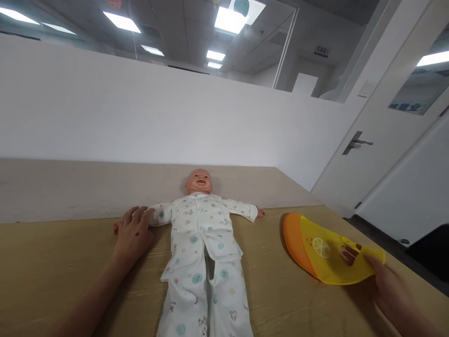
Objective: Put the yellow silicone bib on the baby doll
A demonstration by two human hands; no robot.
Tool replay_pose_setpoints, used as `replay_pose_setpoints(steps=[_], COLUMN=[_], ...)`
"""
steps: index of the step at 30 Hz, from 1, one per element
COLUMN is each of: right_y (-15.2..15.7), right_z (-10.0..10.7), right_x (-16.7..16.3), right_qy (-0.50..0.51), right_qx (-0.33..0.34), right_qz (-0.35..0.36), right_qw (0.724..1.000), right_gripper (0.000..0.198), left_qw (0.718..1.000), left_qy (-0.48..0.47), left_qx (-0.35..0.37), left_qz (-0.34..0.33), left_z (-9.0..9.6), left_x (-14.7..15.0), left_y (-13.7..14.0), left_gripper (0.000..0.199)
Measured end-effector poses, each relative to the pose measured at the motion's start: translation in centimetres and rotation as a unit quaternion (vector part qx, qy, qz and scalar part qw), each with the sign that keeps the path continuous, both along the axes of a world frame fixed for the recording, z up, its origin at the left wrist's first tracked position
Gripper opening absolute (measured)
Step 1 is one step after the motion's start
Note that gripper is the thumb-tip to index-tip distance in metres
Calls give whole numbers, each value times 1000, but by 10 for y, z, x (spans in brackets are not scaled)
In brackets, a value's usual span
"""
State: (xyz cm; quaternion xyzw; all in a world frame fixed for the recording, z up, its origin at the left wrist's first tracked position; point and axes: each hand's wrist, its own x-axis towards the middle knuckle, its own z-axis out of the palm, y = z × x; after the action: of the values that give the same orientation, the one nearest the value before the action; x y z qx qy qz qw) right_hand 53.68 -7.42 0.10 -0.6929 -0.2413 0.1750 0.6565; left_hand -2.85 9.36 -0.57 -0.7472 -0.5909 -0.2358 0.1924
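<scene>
A baby doll (200, 224) lies on its back with its arms spread, dressed in a white printed top and trousers. My left hand (135, 231) lies over the doll's outstretched arm at the left, its fingers curled around the sleeve; the doll's small hand peeks out beside my thumb side or palm edge. At the right, my right hand (389, 285) pinches one end of a yellow and orange baby bib (326, 250) with a citrus slice print. Some of my right fingers show through the bib's neck opening. The bib's rounded orange end is close to the tabletop.
The doll lies on a tan-covered table (270, 290) with a paler strip (87, 187) along its back. Behind stands a white wall (150, 117) with glass above. To the right are a door with a metal handle (356, 142) and a dark object (433, 255).
</scene>
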Motion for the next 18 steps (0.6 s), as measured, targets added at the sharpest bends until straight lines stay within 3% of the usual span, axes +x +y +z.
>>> replay_pose_setpoints(steps=[2, 7, 11, 13, 18], right_y=[11, 28, 38, 41, 44], right_z=[19, 84, 133, 153, 188], right_x=[-19, -73, -122, -146, -196], right_qy=[110, 125, 122, 133, 178], right_qx=[24, 124, 180, 197, 191], right_qz=[37, 108, 172, 209, 246], right_qw=[993, 979, 961, 948, 933], right_gripper=[22, 23, 26, 26, 22], left_qw=[1000, 996, 983, 977, 957], left_qy=[-2, -29, -102, -142, -238], left_qx=[12, 69, 118, 98, -43], left_qz=[-6, -40, -99, -126, -158], left_z=[-1, -3, 0, 4, 28], left_x=[-1, -2, 4, 11, 36], left_y=[0, 3, 3, -1, -16], left_gripper=[44, 36, 28, 23, 14])
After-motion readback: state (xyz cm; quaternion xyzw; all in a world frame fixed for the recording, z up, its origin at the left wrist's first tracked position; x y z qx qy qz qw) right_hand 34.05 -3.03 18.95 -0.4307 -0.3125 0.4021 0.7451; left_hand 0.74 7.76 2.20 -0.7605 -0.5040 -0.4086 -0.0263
